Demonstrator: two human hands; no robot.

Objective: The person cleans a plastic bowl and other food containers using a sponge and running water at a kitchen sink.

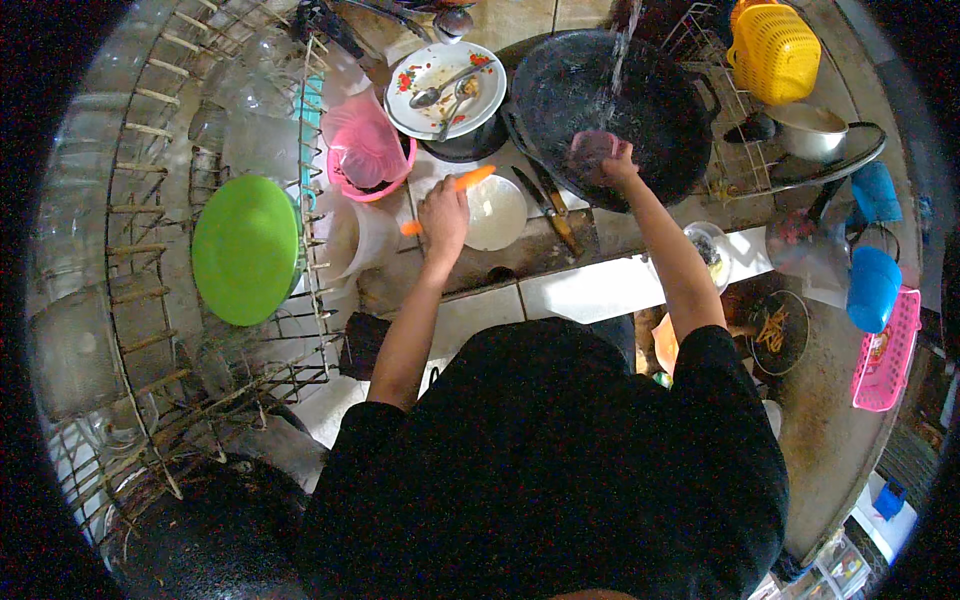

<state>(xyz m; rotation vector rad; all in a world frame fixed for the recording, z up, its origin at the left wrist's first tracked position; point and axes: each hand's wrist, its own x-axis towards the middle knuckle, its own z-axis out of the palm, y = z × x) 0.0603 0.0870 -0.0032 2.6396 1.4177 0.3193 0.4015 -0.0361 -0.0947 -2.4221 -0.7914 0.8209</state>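
Observation:
My left hand [445,217] is closed around a carrot [475,177], whose two orange ends show on either side of it, beside a pale bowl [495,213]. My right hand [620,166] grips a translucent pink cup [592,151] over a large black wok [660,112]. A stream of water [619,64] falls into the wok just above the cup. Left of the wok, a floral-rimmed plate [397,112] holds spoons and food bits. Knives [534,191] lie between the pale bowl and the wok.
At the left stands a wire rack [142,250] with a green plate [246,250]. A pink basin [371,191] holds a pink plastic bag. To the right are a yellow basket [780,56], a metal pot [811,139], blue cups [874,289] and a pink basket [885,367].

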